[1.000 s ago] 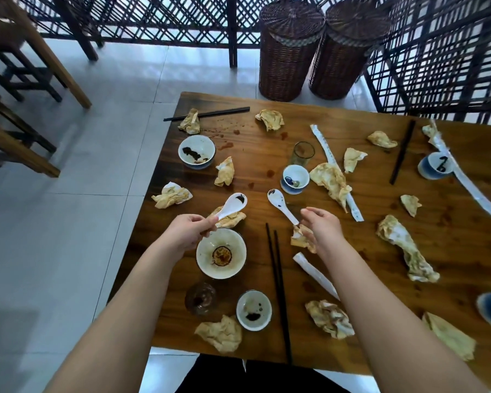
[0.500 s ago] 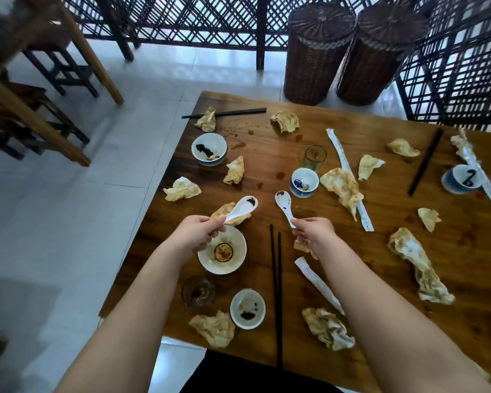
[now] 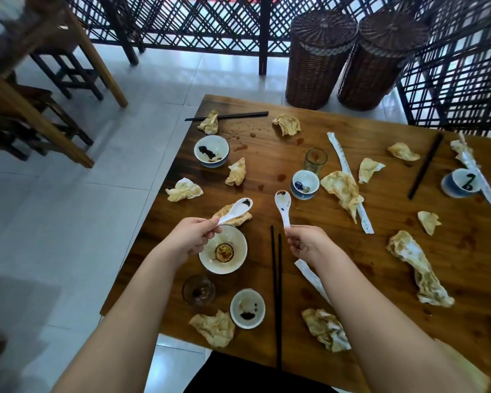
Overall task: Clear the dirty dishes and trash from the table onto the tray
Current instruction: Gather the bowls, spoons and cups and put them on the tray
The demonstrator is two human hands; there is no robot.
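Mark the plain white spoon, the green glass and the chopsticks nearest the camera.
plain white spoon (image 3: 238, 208), head view, on its bowl.
green glass (image 3: 315, 164), head view, on its side wall.
near chopsticks (image 3: 278, 336), head view, the pair's lower part.

Bright daylight through the lattice screen (image 3: 210, 21); wide-angle edges blurred, bent.

Pale floor tiles (image 3: 82, 222) spread at my nine o'clock, wooden chairs (image 3: 26, 114) at ten, a dark lattice screen (image 3: 199, 21) at twelve, and two lidded wicker baskets (image 3: 318, 61) (image 3: 380, 63) at one.
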